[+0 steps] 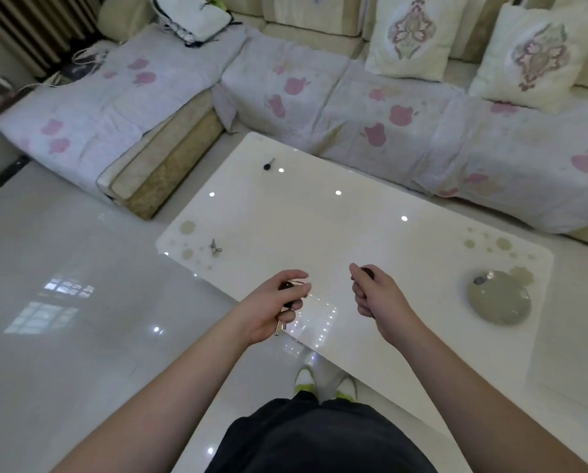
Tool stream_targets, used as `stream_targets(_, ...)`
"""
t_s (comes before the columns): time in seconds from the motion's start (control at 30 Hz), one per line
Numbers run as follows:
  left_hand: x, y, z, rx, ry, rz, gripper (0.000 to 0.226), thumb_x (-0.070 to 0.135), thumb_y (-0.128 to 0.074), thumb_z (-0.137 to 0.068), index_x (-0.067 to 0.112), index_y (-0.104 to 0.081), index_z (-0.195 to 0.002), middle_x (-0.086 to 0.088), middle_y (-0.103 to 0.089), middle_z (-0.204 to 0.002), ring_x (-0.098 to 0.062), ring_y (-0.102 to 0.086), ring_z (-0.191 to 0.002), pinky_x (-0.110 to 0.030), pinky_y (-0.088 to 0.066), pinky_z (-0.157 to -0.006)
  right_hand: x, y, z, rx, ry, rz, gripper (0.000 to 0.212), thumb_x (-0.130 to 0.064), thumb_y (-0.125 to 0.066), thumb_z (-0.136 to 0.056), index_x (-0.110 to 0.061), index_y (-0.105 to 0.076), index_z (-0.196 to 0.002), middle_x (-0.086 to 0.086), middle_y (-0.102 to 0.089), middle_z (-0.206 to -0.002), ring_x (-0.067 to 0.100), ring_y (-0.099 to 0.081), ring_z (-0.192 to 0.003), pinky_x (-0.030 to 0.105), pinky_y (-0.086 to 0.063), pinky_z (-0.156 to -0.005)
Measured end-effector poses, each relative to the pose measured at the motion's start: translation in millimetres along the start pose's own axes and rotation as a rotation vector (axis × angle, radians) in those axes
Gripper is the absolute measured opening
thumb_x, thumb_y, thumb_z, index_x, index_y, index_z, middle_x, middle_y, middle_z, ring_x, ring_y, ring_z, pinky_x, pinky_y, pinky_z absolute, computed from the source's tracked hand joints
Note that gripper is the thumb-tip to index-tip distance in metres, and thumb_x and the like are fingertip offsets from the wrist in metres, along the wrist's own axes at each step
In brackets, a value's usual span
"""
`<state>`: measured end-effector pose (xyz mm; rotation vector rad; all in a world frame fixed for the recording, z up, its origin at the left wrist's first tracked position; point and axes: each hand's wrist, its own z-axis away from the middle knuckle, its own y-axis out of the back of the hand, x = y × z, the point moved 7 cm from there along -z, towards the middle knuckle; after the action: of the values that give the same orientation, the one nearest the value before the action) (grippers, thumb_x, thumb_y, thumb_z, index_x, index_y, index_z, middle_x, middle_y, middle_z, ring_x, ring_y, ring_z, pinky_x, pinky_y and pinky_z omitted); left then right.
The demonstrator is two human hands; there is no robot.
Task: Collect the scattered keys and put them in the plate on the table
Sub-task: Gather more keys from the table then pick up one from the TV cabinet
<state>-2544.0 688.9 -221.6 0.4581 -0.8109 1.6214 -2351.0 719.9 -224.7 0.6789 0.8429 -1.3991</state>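
My left hand (275, 305) is closed on a bunch of keys (281, 326) with a dark head; metal blades hang below the fingers. My right hand (374, 291) grips a dark-headed key (367, 272), mostly hidden by the fingers. Both hands hover over the near edge of the white glossy table (320, 227). A black-headed key (268, 164) lies at the table's far left corner. A small metal key with a ring (214, 248) lies near the left edge. The grey glass plate (500, 302) sits on the right side, with something small and shiny on its far rim.
A sofa (371, 117) with a flowered cover runs along the far side and left, with patterned cushions (412, 35) on it. Shiny floor tiles (64, 302) lie to the left. My shoes (306, 380) show beneath the table's near edge.
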Motion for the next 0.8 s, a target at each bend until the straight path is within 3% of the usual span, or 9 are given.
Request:
stream_targets(0.13, 13.6, 15.4, 11.1, 0.076, -0.09, -0.03, 0.028, 0.016, -0.065, -0.09, 0.013, -0.059, -0.117, -0.002, -0.067, -0.081, -0.012, -0.044, -0.055, -0.021, -0.03, -0.043, -7.4, -24.0, -10.3, -0.07, 0.034, 0.095, 0.028, -0.039, -0.06, -0.085, -0.015, -0.054, -0.073, -0.005, -0.042, -0.056, 0.013, -0.032, -0.045, 0.022, -0.029, -0.042)
stream_targets(0.33, 17.2, 59.8, 28.5, 0.161, -0.154, -0.055, 0.03, 0.031, -0.065, -0.088, 0.015, -0.058, -0.113, 0.002, -0.075, -0.086, -0.01, -0.045, -0.05, -0.02, -0.031, -0.043, -17.2, -73.0, -19.2, -0.182, 0.102, 0.19, 0.019, -0.039, -0.064, -0.081, -0.02, -0.068, -0.08, -0.002, -0.064, -0.067, 0.016, -0.042, -0.046, 0.022, -0.035, -0.044)
stream_targets(0.5, 20.1, 122.8, 32.7, 0.229, -0.147, -0.094, 0.03, 0.041, -0.063, -0.088, 0.016, -0.06, -0.105, 0.001, -0.069, -0.074, -0.012, -0.035, -0.046, -0.025, -0.021, -0.043, -22.7, -126.9, -30.2, -0.208, 0.13, 0.217, 0.013, -0.028, -0.069, -0.083, -0.016, -0.064, -0.086, -0.002, -0.07, -0.073, 0.016, -0.029, -0.046, 0.022, -0.028, -0.043)
stream_targets(0.67, 35.8, 203.2, 34.9, 0.238, -0.204, 0.02, 0.027, 0.03, -0.06, -0.093, 0.008, -0.058, -0.109, 0.001, -0.059, -0.064, -0.009, -0.043, -0.048, -0.018, -0.032, -0.041, -14.2, -208.2, -43.9, -0.219, 0.12, 0.282, 0.016, -0.029, -0.069, -0.082, -0.015, -0.062, -0.08, 0.001, -0.073, -0.078, 0.013, -0.032, -0.044, 0.018, -0.03, -0.043)
stream_targets(0.8, 45.8, 276.2, 41.5, 0.189, -0.23, -0.037, 0.029, 0.041, -0.063, -0.088, 0.012, -0.066, -0.09, 0.001, -0.057, -0.064, -0.009, -0.041, -0.05, -0.018, -0.032, -0.042, -1.5, -284.1, -60.5, -0.187, 0.105, 0.282, 0.017, -0.027, -0.07, -0.082, -0.011, -0.062, -0.082, 0.002, -0.074, -0.08, 0.014, -0.032, -0.044, 0.018, -0.032, -0.043)
